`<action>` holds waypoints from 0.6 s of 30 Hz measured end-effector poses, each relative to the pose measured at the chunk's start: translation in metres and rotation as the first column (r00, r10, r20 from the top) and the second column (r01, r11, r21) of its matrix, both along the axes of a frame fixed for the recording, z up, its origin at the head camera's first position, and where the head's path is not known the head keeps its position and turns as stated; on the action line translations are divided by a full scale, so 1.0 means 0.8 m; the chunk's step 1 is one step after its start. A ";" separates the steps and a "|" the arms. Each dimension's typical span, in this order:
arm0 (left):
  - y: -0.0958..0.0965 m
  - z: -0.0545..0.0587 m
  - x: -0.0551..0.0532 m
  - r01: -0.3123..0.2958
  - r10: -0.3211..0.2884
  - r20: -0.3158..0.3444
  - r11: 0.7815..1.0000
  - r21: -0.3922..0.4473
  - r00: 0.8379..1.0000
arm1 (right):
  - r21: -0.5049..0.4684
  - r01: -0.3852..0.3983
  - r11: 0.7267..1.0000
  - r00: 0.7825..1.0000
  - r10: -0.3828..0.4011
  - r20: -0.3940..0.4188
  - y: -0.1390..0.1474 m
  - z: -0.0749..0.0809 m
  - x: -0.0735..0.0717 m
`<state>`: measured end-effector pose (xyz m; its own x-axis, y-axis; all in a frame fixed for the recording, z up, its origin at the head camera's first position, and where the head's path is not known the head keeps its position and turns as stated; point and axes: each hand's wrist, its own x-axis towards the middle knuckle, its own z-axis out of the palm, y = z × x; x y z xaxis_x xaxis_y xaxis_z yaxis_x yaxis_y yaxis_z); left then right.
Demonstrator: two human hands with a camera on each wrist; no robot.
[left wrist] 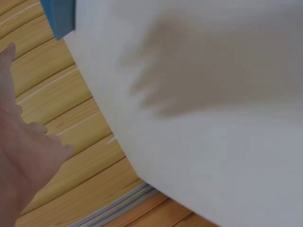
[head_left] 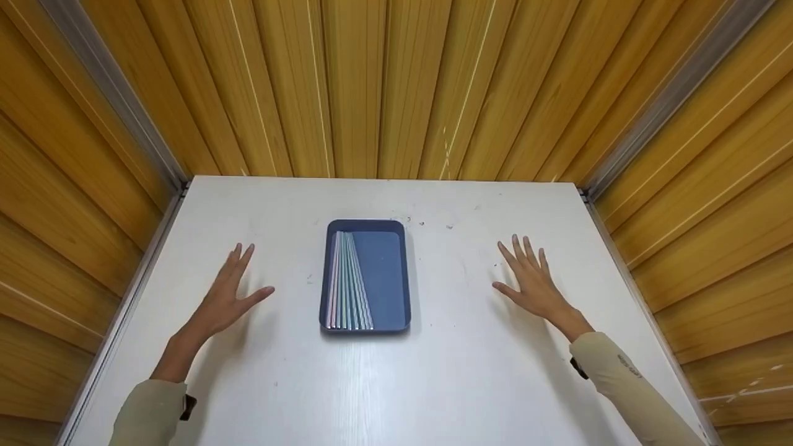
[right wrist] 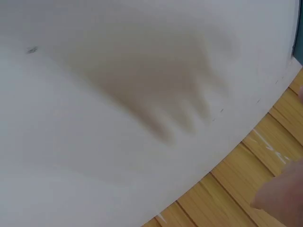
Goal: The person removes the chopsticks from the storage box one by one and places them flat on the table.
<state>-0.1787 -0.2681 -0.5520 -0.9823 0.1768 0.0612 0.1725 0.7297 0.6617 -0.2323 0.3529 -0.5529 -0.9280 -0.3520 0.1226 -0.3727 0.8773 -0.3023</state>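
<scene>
In the head view a blue rectangular tray (head_left: 387,279) stands near the middle of the white table. Several thin, straight sticks, striped in pink, green and pale tones, lie lengthwise along its left side; they look like straws or chopsticks (head_left: 348,285). To the left of the tray hovers my left hand (head_left: 224,300), fingers extended and thumb apart, holding nothing. My right hand (head_left: 534,285) is spread over the table on the other side, also with nothing in it. Neither hand touches the tray.
The white table (head_left: 471,371) has small dark marks beyond the tray. Wood-patterned panels (head_left: 353,87) rise behind it and on both sides, with metal rails (head_left: 118,93) at the corners. Hand shadows (left wrist: 175,71) fall on the tabletop.
</scene>
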 end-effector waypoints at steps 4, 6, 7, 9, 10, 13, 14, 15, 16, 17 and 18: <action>0.017 -0.002 -0.005 -0.007 -0.025 0.120 0.965 0.262 0.993 | -0.104 -0.050 0.993 0.999 0.052 0.016 -0.029 0.003 -0.003; 0.026 -0.007 -0.010 -0.013 -0.035 0.143 0.946 0.322 0.989 | -0.194 -0.066 0.979 0.996 0.076 0.046 -0.047 0.007 -0.005; 0.030 -0.009 -0.014 -0.020 -0.038 0.159 0.939 0.343 0.987 | -0.247 -0.067 0.967 0.994 0.086 0.063 -0.056 0.010 -0.007; 0.040 -0.016 -0.022 -0.037 -0.037 0.200 0.933 0.357 0.979 | -0.358 -0.073 0.931 0.991 0.107 0.076 -0.076 0.013 -0.011; 0.045 -0.021 -0.026 -0.047 -0.040 0.226 0.930 0.364 0.973 | -0.415 -0.080 0.906 0.990 0.120 0.072 -0.086 0.013 -0.013; 0.063 -0.034 -0.036 -0.070 -0.050 0.284 0.916 0.395 0.958 | -0.560 -0.077 0.825 0.990 0.132 0.058 -0.126 0.020 -0.012; 0.069 -0.040 -0.039 -0.075 -0.050 0.295 0.914 0.399 0.954 | -0.596 -0.082 0.799 0.988 0.145 0.059 -0.138 0.020 -0.014; 0.076 -0.045 -0.040 -0.078 -0.054 0.301 0.909 0.410 0.952 | -0.629 -0.081 0.773 0.984 0.161 0.071 -0.150 0.019 -0.016; 0.082 -0.049 -0.041 -0.074 -0.061 0.301 0.905 0.419 0.952 | -0.656 -0.079 0.751 0.980 0.179 0.087 -0.162 0.019 -0.018; 0.087 -0.054 -0.041 -0.075 -0.062 0.300 0.903 0.422 0.952 | -0.675 -0.070 0.734 0.974 0.197 0.113 -0.174 0.019 -0.020; 0.091 -0.058 -0.042 -0.070 -0.062 0.292 0.904 0.421 0.954 | -0.688 -0.066 0.723 0.964 0.224 0.142 -0.183 0.014 -0.026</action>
